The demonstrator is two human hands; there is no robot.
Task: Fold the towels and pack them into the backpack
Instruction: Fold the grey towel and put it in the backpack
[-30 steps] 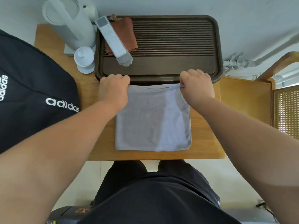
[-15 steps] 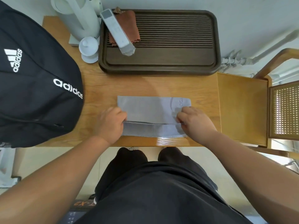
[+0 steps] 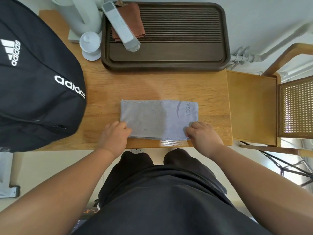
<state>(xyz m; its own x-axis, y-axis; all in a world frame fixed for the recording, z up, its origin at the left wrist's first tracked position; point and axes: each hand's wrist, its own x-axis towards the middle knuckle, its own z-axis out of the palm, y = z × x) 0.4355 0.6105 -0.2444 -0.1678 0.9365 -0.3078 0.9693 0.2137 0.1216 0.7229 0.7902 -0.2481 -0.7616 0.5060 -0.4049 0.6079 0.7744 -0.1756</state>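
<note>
Lying flat on the wooden surface [image 3: 152,85], close to its near edge, a pale grey towel [image 3: 159,117] is seen as a long folded band. Its stitched edges are stacked along the near side, and a printed word shows at the right end.

The near left corner is pinched by the left grip [image 3: 115,135], whose fingers are curled over the cloth. The near right corner is held the same way by the right grip [image 3: 204,134]. Each grip is closed on a corner of the towel and on nothing else.

The corners are judged to be held so that the stacked layers are lined up and the fold cannot spring apart. With both ends held at once, the band is set square to the edge of the surface, which should make a further fold tidy.

The black backpack [image 3: 37,90] is set at the left of the surface, near the towel, so a finished bundle can be passed straight across. Whether its opening is unzipped cannot be told from this view. A dark tray [image 3: 166,67] with a brown cloth [image 3: 135,21] on it is placed at the far side, apart from the towel.

Folding is judged to be partly done, and packing is not yet begun.
</note>
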